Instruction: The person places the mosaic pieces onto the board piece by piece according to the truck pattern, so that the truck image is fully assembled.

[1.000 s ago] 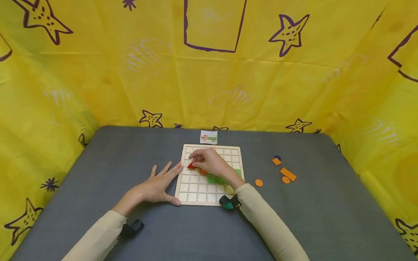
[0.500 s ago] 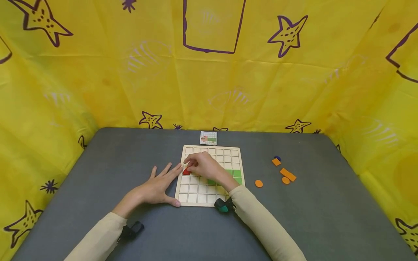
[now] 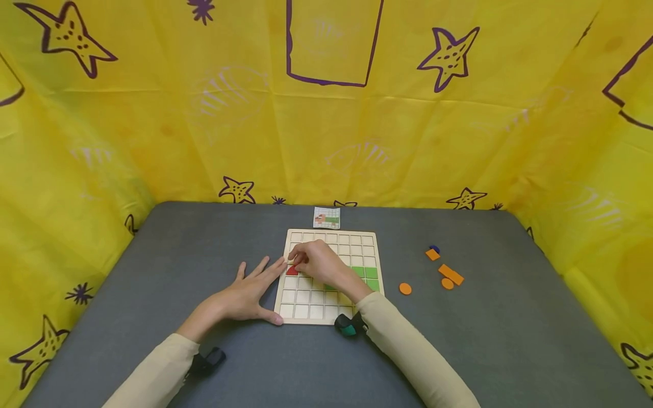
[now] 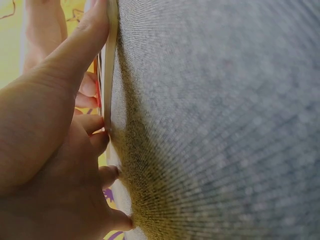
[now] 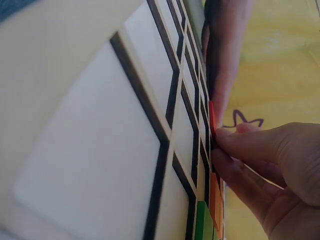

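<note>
A wooden grid board [image 3: 302, 311] lies on the grey table. My left hand [image 3: 247, 294] is spread beside it, with fingertips against its left edge and the thumb at its near left corner. Over the board, my right hand [image 3: 320, 262] pinches a small red tile [image 3: 292, 270] with curved fingers, at the grid's left column. The right wrist view shows thumb and finger at the edge of that red tile [image 5: 212, 117]. Green tiles [image 3: 364, 272] fill cells on the right; an orange tile [image 5: 216, 200] sits near the red one. My right hand and forearm cover part of the grid in the head view.
Right of the board lie orange discs [image 3: 405, 289], an orange rectangle [image 3: 451, 275], an orange square [image 3: 432, 255] and a dark blue piece [image 3: 435, 249]. A small printed grid card [image 3: 327, 218] lies behind the board. Yellow cloth [image 3: 326, 130] hangs around the table.
My right hand has moved slightly left and nearer with the red tile, which now lies at a left-column cell rather than above it. My left hand has stayed in place.
</note>
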Demonstrator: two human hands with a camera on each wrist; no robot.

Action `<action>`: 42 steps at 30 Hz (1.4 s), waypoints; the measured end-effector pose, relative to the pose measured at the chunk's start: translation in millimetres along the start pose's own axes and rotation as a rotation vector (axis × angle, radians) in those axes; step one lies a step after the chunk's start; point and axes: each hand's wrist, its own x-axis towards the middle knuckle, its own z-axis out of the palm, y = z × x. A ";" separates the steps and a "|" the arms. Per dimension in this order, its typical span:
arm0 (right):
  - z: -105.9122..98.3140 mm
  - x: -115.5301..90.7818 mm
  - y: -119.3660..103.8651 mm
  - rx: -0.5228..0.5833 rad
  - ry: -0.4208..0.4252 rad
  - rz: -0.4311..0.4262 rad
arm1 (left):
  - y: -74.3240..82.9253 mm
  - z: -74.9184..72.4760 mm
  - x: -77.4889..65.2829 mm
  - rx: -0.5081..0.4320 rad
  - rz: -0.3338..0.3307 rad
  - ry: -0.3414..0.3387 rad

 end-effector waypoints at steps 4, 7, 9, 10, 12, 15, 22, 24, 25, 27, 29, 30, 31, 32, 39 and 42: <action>0.1 0.5 -0.2 -0.003 -0.001 0.005 | 0.1 -0.3 0.2 0.000 -0.005 -0.007; 0.1 0.6 -1.0 -0.011 -0.007 0.006 | 0.4 -0.6 -0.2 0.002 -0.009 -0.008; -0.5 0.4 -2.2 -0.021 -0.013 0.015 | 0.5 -0.7 -0.2 0.004 -0.007 -0.007; -1.4 -0.2 -3.5 -0.026 -0.015 0.020 | 0.4 -0.7 -0.1 0.001 -0.006 -0.006; -3.8 -1.2 -6.4 -0.037 -0.023 0.027 | 0.3 -0.7 -0.1 0.001 -0.005 -0.006; -9.3 -3.9 -11.7 -0.048 -0.025 0.029 | 0.3 0.0 0.3 0.000 -0.004 -0.008; -23.7 -13.2 -16.6 -0.036 -0.009 0.014 | 1.7 -1.5 1.8 -0.002 -0.006 -0.008; -27.4 -16.2 -14.1 -0.036 0.000 0.015 | 2.5 -2.1 2.2 -0.007 -0.008 -0.009; -29.7 -17.9 -12.5 -0.033 0.008 0.014 | 2.6 -2.2 2.4 -0.007 -0.010 -0.011; -34.3 -21.2 -8.3 -0.029 0.026 0.019 | 2.6 -1.8 2.6 -0.006 -0.011 -0.013; -38.6 -23.8 -4.3 -0.021 0.049 0.017 | 2.1 -1.8 1.5 -0.005 -0.015 -0.011; -41.0 -25.3 -2.2 -0.021 0.059 0.016 | 1.7 -1.8 1.0 -0.003 -0.020 -0.014; -43.6 -27.5 0.0 -0.018 0.070 0.024 | 1.6 -1.5 1.1 -0.003 -0.023 -0.015; -46.2 -29.7 2.2 -0.012 0.079 0.030 | 1.6 -1.3 1.2 -0.002 -0.025 -0.015; -63.6 -44.0 18.8 0.014 0.114 0.062 | 0.9 -1.1 2.9 -0.001 -0.046 -0.023; -68.0 -49.7 26.6 0.012 0.124 0.088 | 1.0 -0.7 3.0 -0.003 -0.054 -0.028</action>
